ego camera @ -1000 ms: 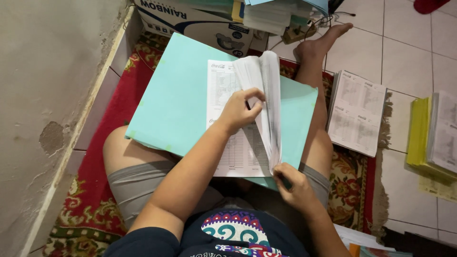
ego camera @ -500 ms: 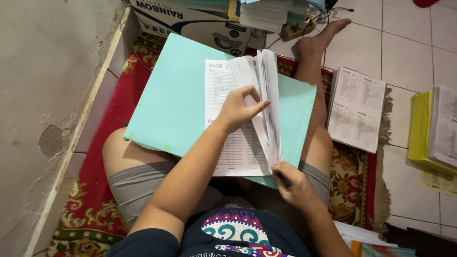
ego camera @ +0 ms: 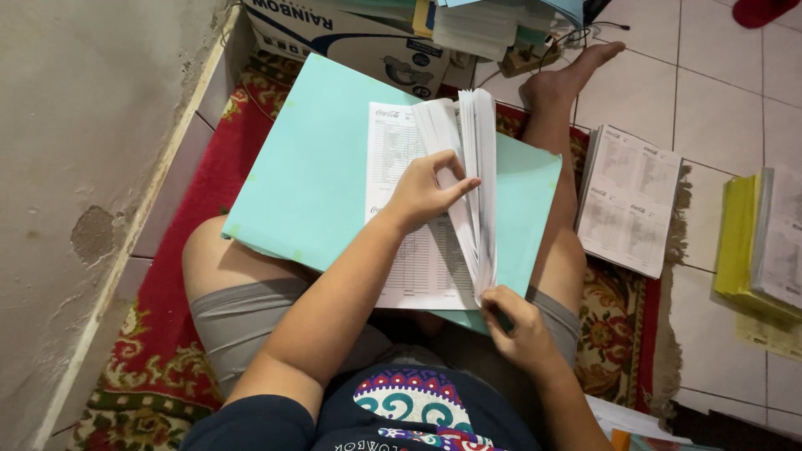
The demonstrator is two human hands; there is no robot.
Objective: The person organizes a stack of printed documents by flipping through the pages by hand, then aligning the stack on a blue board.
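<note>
1. left hand: rests on the printed sheets, fingers curled, thumb and forefinger pinching the edges of a few upright pages; closed on paper, not spread.
2. right hand: at the near right corner of the paper stack, fingers folded around the near ends of the raised pages and the folder edge; what lies inside the grip cannot be told beyond paper.
3. paper stack: a thick sheaf of white printed forms, standing fanned on edge, running from far to near between the two hands; to its left one form page lies flat, face up.
4. turquoise folder: large, open, spread across the person's lap under the sheets, tilted, its far corner close to the cardboard box.
5. cardboard box: far, just beyond the folder, white and blue, with stacked papers on top.
6. loose form bundle: right of the outstretched leg, lying on the tile floor at the rug's edge, well apart from the hands.
7. yellow folder pile: far right edge, white sheets on top.
8. patterned red rug: beneath the seated person, along the wall at left.
</note>
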